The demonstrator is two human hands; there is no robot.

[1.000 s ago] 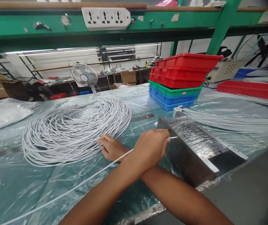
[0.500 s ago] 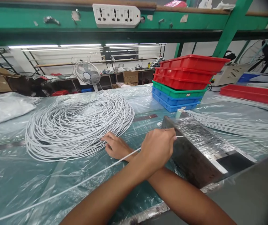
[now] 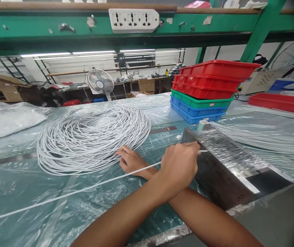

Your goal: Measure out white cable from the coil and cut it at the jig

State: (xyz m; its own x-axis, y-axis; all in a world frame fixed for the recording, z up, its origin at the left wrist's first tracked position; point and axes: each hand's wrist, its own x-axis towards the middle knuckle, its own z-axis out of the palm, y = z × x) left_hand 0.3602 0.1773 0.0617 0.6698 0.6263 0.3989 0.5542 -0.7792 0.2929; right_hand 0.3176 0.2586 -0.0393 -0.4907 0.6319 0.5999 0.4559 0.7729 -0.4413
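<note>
My arms are crossed, the left over the right. My left hand (image 3: 180,164) is closed round a white cable (image 3: 90,187), whose short end pokes out beyond the fingers, near the dark metal block (image 3: 214,171). From that hand the cable runs down to the left edge of the view. My right hand (image 3: 130,160) reaches to the lower right edge of a large coil of white cable (image 3: 92,140). Its thumb and fingers are apart at the coil; whether they touch a strand is too small to tell.
Stacked red, green and blue trays (image 3: 208,92) stand beyond the metal block. Cut white cables (image 3: 260,139) lie at the right, near a red tray (image 3: 281,103). Clear plastic covers the table. A green beam with a power strip (image 3: 134,20) crosses above.
The whole view has shifted, so things appear slightly farther right. My left hand still grips the cable, and the cable's trailing part lies at a flatter angle. My right hand stays by the coil.
</note>
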